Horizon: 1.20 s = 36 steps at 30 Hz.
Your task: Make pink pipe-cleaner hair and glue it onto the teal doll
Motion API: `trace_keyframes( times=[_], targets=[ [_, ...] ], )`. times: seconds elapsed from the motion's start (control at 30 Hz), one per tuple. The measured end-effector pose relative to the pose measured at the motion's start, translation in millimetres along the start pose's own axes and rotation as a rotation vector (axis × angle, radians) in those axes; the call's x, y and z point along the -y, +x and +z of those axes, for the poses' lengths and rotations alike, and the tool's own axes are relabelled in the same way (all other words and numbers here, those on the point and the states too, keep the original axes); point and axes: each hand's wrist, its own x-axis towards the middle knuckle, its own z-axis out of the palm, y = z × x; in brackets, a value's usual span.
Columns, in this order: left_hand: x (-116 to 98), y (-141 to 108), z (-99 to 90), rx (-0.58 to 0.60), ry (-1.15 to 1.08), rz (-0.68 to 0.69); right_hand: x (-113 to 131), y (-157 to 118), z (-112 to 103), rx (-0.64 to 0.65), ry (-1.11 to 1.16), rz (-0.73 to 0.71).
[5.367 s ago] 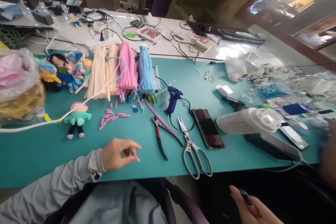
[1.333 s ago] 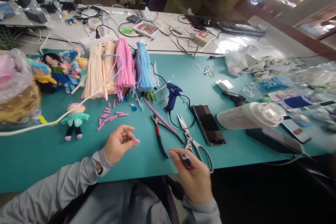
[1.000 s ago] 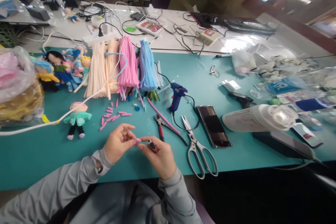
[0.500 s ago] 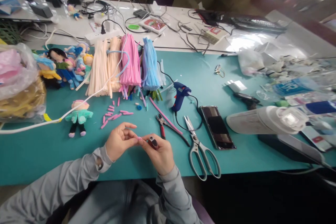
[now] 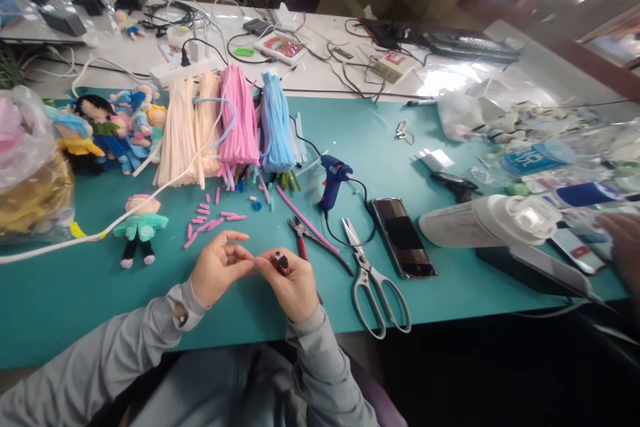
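Note:
My left hand [image 5: 220, 268] and my right hand [image 5: 294, 285] meet at the fingertips over the green mat. Pinched between them is a tiny pink pipe cleaner piece [image 5: 256, 259], mostly hidden by the fingers. A dark red lighter [image 5: 281, 263] with a metal top is also held in my right hand. Short pink pipe cleaner pieces [image 5: 213, 225] lie scattered just beyond my left hand. To their left lies a small doll [image 5: 140, 230] in a green jacket. Red-handled cutting pliers [image 5: 301, 237] and grey-handled scissors [image 5: 367, 273] lie to the right of my right hand.
Bundles of peach, pink and blue pipe cleaners [image 5: 240, 120] stand behind. A blue glue gun [image 5: 333, 180], a phone [image 5: 404, 237] and a white bottle [image 5: 480, 221] lie rightward. A white cable [image 5: 125, 217] crosses the left. Another person's hand [image 5: 623, 237] is at the right edge.
The whole view has shifted slightly. My fingertips have closed further over the pink piece, which shows less now. Another person's hand has come in at the right edge.

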Motion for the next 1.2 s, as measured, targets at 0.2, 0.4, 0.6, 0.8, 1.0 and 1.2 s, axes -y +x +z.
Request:
trace_keyframes(
  times=[0.2, 0.4, 0.6, 0.8, 1.0, 1.2],
  targets=[
    [-1, 2, -4.6, -0.076, 0.025, 0.071, -1, 8, 11, -0.027, 0.081, 0.006],
    [-6, 4, -4.9, -0.147, 0.01, 0.104, -3, 15, 21, -0.006, 0.204, 0.043],
    [-8, 5, -6.2, -0.176, 0.028, 0.129, -9, 18, 26, -0.022, 0.182, 0.05],
    [-13, 4, -6.8, -0.221, 0.007, 0.116, -16, 18, 27, -0.025, 0.257, 0.041],
    [-16, 4, -6.8, -0.225, 0.0, 0.089, -17, 17, 29, -0.053, 0.291, 0.047],
    [-16, 4, -8.4, -0.188, -0.001, 0.065, -13, 17, 30, -0.056, 0.329, 0.062]
  ],
)
